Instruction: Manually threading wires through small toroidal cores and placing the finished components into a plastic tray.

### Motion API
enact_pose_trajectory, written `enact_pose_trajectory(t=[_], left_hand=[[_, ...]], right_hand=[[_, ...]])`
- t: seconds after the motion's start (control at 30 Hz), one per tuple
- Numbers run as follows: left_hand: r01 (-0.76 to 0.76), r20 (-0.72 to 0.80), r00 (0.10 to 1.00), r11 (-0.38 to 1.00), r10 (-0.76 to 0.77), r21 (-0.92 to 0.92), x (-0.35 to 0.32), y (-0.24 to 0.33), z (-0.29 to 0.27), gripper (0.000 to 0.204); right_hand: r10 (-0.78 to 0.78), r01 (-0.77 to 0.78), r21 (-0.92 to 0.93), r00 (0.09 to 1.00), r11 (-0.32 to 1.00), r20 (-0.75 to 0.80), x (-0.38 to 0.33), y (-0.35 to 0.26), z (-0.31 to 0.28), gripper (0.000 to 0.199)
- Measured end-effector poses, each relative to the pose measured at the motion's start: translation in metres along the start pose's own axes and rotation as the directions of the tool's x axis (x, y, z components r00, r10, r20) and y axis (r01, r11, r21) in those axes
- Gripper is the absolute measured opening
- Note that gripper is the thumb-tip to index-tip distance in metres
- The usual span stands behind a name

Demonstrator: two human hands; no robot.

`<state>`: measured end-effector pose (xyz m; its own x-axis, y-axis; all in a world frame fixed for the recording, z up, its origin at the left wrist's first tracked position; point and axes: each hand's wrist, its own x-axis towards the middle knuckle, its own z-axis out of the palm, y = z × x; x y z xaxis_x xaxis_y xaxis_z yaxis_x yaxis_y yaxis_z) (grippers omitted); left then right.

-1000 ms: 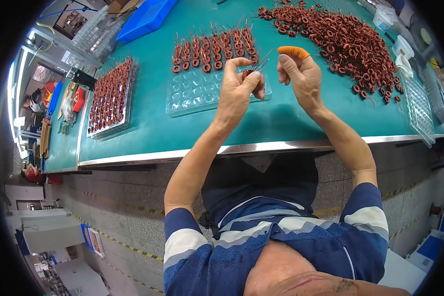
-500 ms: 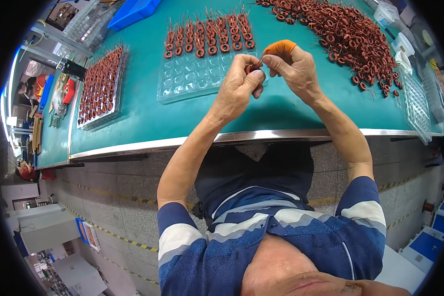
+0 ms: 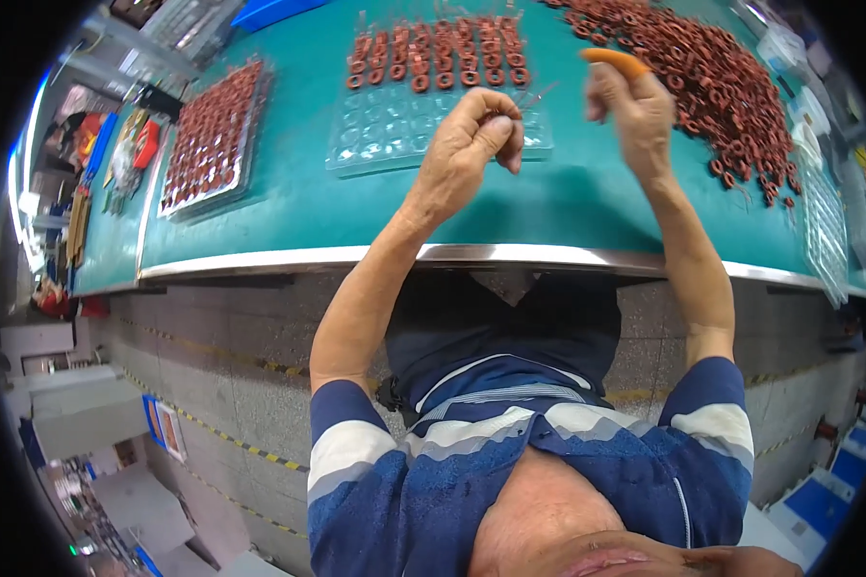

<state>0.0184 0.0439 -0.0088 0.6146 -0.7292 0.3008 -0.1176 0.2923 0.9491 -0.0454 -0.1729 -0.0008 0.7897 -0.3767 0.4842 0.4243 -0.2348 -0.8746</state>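
Observation:
My left hand (image 3: 467, 144) is closed on a copper-wound ring coil, held above the right part of a clear plastic tray (image 3: 380, 133). Fingers hide most of that coil; its thin wire leads (image 3: 541, 95) stick out to the right. Upright ring coils (image 3: 420, 60) fill the tray's far rows, while the near pockets hold none. Apart from it, my right hand (image 3: 635, 106) hangs over the green table, between the tray and the coil heap. Its fingers are apart and somewhat blurred, with nothing visible in them. An orange finger cot (image 3: 618, 62) covers one finger.
A large heap of loose ring coils (image 3: 717, 96) spreads over the far right. Stacked trays full of coils (image 3: 212, 139) stand at the left. Empty clear trays (image 3: 823, 216) lean at the right edge. A blue bin (image 3: 274, 12) sits at the back. The metal table edge (image 3: 510, 253) runs before me.
My right hand has let go of the coil's wire and moved right and away from my left hand. My left hand still holds the coil. The whole view has shifted slightly.

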Motion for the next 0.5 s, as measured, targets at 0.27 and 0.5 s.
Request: enact_pose_trajectory(t=[0.27, 0.5], left_hand=[[0.062, -0.394, 0.796, 0.586, 0.459, 0.808, 0.002, 0.014, -0.121, 0.01], [0.14, -0.414, 0.871, 0.673, 0.266, 0.727, 0.043, -0.013, -0.136, 0.02]], right_hand=[[0.083, -0.089, -0.07, 0.993, 0.994, -0.08, 0.005, 0.011, -0.005, 0.023], [0.073, -0.078, -0.281, 0.997, 0.956, -0.03, -0.001, 0.018, 0.003, 0.024]])
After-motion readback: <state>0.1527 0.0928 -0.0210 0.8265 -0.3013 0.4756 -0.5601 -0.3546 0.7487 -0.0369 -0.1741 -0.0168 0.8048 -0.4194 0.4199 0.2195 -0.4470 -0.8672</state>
